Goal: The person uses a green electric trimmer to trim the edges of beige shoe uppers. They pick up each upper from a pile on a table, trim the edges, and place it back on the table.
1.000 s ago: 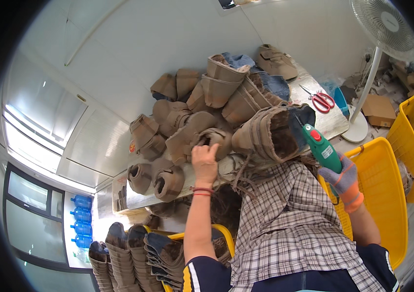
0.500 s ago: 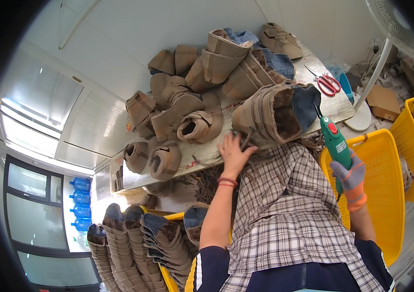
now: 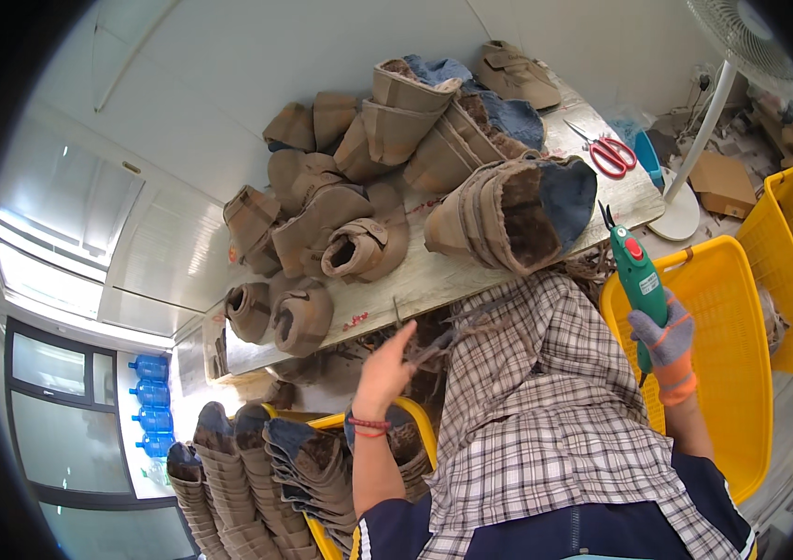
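Cutter point(image 3: 639, 275), smooth green plastic with thin dark blades, tilts near a perforated yellow basket point(image 3: 723, 364), grasped by the knit-gloved right hand point(image 3: 667, 338). Bare left hand point(image 3: 383, 371): fingers released, loosely extended beside stringy scraps point(image 3: 438, 347). Fuzzy-lined shoe pieces point(image 3: 476, 222) nest on the table point(image 3: 429, 285).

Matt brown shoe pieces point(image 3: 460, 219) are showing fuzzy, fleece-like linings point(image 3: 525, 229).
The handheld tool point(image 3: 638, 278) is showing smooth green plastic, the glove point(image 3: 671, 344) is looking knitted and matt, the scissors' red handles point(image 3: 613, 157) are shining, the tabletop point(image 3: 415, 280) is looking scuffed, and the yellow basket point(image 3: 725, 373) is showing smooth plastic.
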{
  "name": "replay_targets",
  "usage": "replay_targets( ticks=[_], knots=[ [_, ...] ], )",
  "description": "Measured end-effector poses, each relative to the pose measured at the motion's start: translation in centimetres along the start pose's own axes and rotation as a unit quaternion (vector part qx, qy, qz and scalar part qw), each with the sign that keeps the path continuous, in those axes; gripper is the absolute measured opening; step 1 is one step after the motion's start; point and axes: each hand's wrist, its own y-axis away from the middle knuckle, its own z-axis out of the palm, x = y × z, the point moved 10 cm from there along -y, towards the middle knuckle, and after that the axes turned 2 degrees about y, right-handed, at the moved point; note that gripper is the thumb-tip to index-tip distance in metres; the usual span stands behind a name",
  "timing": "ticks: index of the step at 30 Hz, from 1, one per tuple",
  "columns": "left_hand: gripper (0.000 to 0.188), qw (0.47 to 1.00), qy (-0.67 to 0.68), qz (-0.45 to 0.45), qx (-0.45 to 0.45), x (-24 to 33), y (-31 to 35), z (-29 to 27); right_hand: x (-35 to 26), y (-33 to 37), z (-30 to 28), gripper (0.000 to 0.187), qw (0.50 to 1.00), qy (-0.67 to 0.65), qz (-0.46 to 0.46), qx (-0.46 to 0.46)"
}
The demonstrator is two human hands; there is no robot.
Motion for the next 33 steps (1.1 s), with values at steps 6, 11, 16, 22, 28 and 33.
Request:
replay_targets(
  ticks=[6,11,16,22,28,33],
  knots=[
    [0.040,0.823,0.501,0.043,0.265,-3.4,-11.3,-2.7,-0.5,0.3,1.4,0.038,0.999,0.028,-0.020,-0.034],
    [0.042,0.762,0.645,0.053,0.031,0.9,-18.5,2.6,-0.7,0.8,0.7,0.035,1.000,0.001,-0.011,-0.022],
    [0.047,0.753,0.650,0.067,-0.075,6.6,-15.7,6.0,-0.1,0.7,0.4,0.036,1.000,0.005,0.016,-0.008],
    [0.039,0.655,0.744,0.129,0.012,6.5,-11.9,5.4,-0.1,0.3,0.8,0.037,0.999,-0.004,0.037,-0.015],
    [0.043,0.450,0.888,0.091,0.024,3.7,-8.3,5.0,-0.1,-0.5,0.6,0.041,0.999,0.021,0.030,-0.018],
    [0.041,0.341,0.927,0.154,0.032,0.6,-4.5,2.5,-1.1,-1.3,1.4,0.046,0.999,0.044,-0.007,-0.031]
  ],
)
